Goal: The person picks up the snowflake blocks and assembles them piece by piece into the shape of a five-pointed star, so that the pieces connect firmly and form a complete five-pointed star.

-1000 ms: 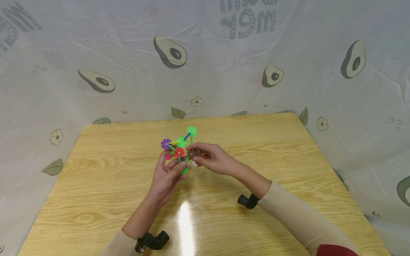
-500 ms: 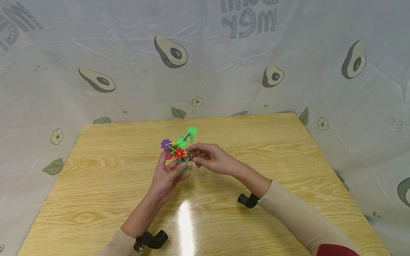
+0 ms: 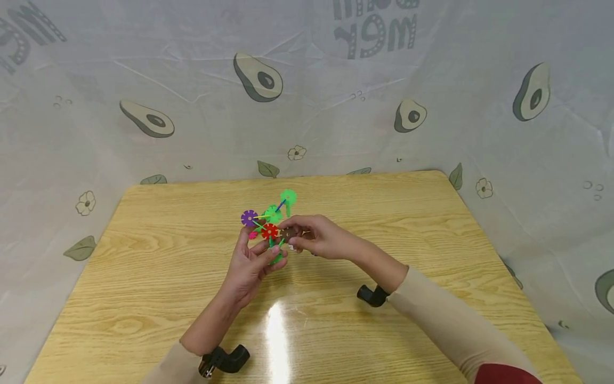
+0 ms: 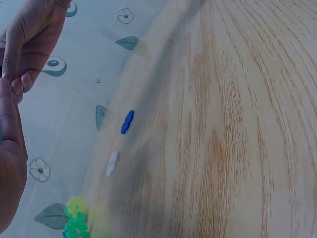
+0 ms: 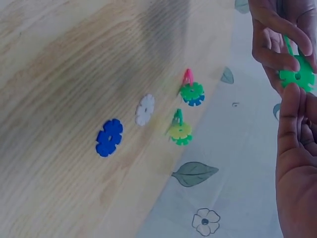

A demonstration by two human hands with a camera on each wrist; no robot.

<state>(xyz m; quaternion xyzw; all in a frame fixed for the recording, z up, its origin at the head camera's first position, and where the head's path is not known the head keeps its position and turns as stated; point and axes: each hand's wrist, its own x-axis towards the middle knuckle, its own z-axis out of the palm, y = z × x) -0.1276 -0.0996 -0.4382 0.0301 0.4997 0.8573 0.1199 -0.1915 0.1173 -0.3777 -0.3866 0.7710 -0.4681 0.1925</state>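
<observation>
Note the linked discs (image 3: 273, 215) gripped in the left hand (image 3: 249, 265) above the counter (image 3: 153, 266), a brown disc (image 3: 287, 234) pinched in the right hand (image 3: 318, 237) beside the red disc (image 3: 266, 231). To join cleanly, probably best to square both before pressing.

Staged tabletop workspace, screened by drapery. A wood-grain bench (image 3: 158, 298) stands before a pale fabric curtain (image 3: 331, 138), which runs behind it and along both sides in the manner of a booth. The curtain carries halved avocados (image 3: 259, 77), open flowers (image 3: 297, 153), green leaves (image 3: 268, 169) and grey lettering (image 3: 376, 34) cut off at the upper edge. Black wrist-worn mounts (image 3: 232, 360) indicate a recording station. Whether the surrounding room belongs to a home, laboratory or office cannot be determined.
</observation>
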